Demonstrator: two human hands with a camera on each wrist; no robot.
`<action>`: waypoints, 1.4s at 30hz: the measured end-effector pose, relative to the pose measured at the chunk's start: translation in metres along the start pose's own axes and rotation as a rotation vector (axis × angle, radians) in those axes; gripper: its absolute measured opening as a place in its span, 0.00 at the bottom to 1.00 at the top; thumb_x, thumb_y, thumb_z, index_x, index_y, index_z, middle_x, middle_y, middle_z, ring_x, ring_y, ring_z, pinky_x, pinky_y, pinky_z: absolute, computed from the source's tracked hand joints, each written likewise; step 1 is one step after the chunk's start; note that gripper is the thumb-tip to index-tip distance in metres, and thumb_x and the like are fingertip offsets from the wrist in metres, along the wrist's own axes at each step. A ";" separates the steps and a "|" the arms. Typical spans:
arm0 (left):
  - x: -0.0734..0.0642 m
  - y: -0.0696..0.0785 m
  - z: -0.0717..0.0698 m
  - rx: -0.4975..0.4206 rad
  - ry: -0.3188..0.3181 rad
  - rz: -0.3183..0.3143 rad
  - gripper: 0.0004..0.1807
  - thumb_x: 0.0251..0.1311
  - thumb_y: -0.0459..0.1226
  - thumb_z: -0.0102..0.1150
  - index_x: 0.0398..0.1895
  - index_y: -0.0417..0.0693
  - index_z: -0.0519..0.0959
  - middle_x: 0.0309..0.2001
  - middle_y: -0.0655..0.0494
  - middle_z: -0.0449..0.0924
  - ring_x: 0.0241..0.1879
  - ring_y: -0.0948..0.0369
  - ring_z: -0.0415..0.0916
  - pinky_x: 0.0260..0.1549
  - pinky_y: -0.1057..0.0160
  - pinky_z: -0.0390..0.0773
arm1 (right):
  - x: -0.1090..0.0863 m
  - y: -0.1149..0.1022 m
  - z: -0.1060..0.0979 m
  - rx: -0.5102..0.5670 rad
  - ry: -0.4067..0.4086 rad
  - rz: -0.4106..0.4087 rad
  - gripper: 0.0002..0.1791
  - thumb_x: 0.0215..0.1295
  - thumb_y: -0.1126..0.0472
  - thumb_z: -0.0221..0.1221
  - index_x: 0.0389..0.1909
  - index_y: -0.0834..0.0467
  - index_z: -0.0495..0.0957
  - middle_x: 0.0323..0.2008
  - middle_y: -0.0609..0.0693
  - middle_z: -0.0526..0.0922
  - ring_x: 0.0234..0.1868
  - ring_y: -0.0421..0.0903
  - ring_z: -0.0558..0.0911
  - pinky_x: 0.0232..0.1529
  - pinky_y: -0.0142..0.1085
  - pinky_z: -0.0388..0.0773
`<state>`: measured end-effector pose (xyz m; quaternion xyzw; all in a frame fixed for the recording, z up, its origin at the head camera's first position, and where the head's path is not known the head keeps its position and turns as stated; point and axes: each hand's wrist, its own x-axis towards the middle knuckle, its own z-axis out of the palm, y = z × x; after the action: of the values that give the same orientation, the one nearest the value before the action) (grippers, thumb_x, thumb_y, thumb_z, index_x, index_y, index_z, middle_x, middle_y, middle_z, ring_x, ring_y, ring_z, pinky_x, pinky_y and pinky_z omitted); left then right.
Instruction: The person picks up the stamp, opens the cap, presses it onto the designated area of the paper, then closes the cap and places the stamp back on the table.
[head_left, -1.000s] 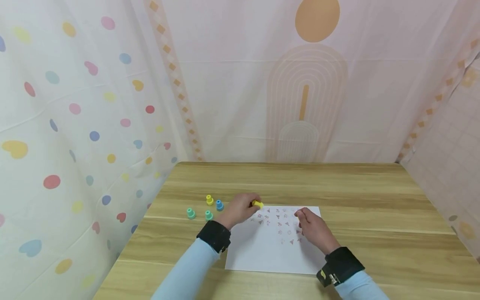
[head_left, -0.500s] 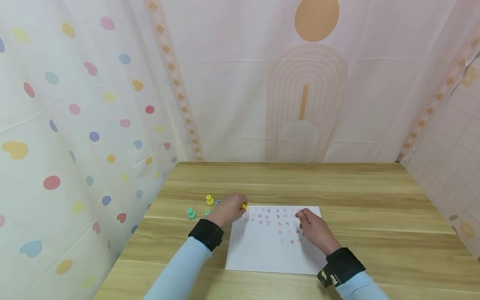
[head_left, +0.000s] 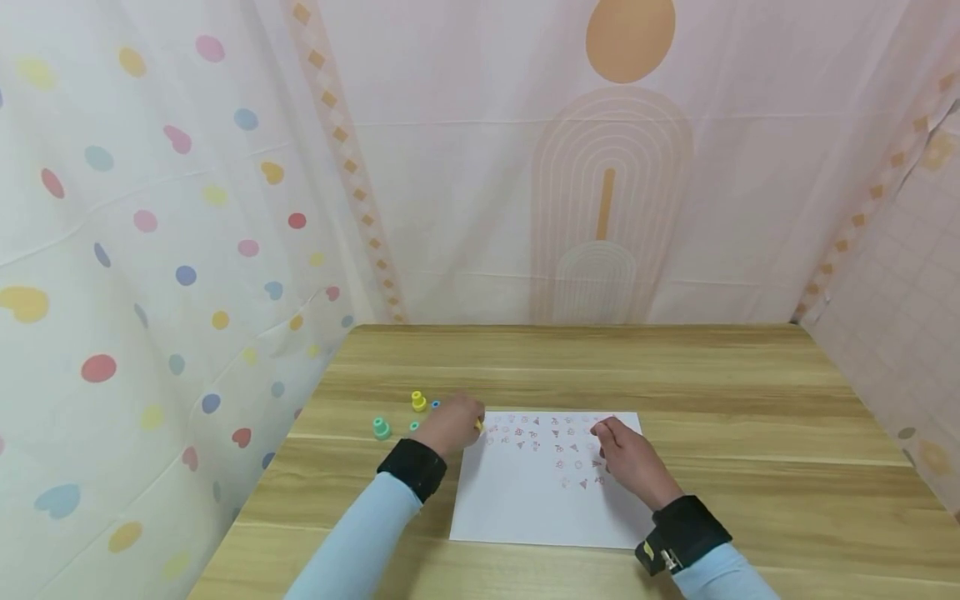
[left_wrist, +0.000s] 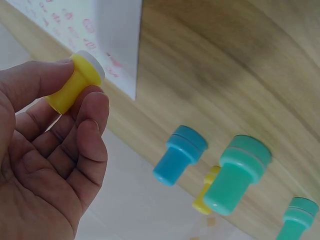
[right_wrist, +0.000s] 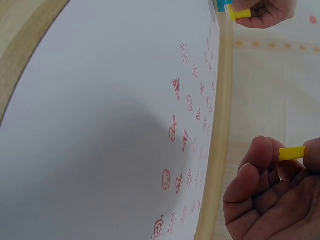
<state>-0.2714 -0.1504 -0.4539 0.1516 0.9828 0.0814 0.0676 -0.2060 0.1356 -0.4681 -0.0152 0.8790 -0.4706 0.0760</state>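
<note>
My left hand (head_left: 450, 427) pinches a yellow stamp (left_wrist: 75, 82) between thumb and fingers, its white-rimmed end pointing outward. In the head view this hand overlaps the upper left corner of a white sheet of paper (head_left: 525, 508). Rows of small red prints (right_wrist: 172, 129) run across the upper and right parts of the sheet. My right hand (head_left: 633, 460) is over the sheet's right side. It pinches a small yellow piece (right_wrist: 291, 153) between thumb and finger, likely a stamp cap; the hand hides it in the head view.
Left of the paper, a blue stamp (left_wrist: 180, 155), two green stamps (left_wrist: 237, 175) and another yellow stamp (head_left: 418, 402) stand on the wooden table (head_left: 712, 367). The left hand partly covers some of them in the head view. Patterned curtains (head_left: 465, 208) hang behind and beside the table.
My left hand has moved left with the yellow stamp, from the sheet's top edge to its upper left corner, covering more of the blue and nearer green stamps. The right hand stays nearly still.
</note>
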 end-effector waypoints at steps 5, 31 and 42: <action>-0.001 -0.003 0.002 -0.005 -0.025 -0.015 0.08 0.62 0.32 0.63 0.44 0.44 0.84 0.38 0.52 0.82 0.33 0.59 0.76 0.36 0.59 0.80 | 0.000 0.001 0.001 -0.001 0.000 -0.005 0.19 0.81 0.54 0.43 0.56 0.65 0.72 0.32 0.55 0.74 0.32 0.47 0.73 0.32 0.39 0.70; 0.000 0.009 0.012 0.148 -0.078 0.001 0.08 0.65 0.30 0.60 0.46 0.41 0.82 0.38 0.51 0.82 0.39 0.57 0.78 0.46 0.58 0.79 | -0.004 0.004 0.002 0.009 -0.004 0.018 0.18 0.80 0.56 0.44 0.56 0.64 0.73 0.32 0.54 0.73 0.32 0.47 0.73 0.31 0.38 0.69; 0.001 0.010 0.015 0.183 -0.071 0.025 0.09 0.64 0.31 0.61 0.46 0.42 0.82 0.36 0.51 0.82 0.38 0.58 0.78 0.45 0.60 0.79 | -0.005 0.005 0.001 0.019 -0.001 0.018 0.18 0.80 0.56 0.44 0.56 0.65 0.73 0.32 0.55 0.73 0.32 0.47 0.72 0.31 0.38 0.68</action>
<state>-0.2671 -0.1390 -0.4668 0.1722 0.9811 -0.0133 0.0872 -0.2008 0.1379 -0.4723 -0.0066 0.8744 -0.4783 0.0808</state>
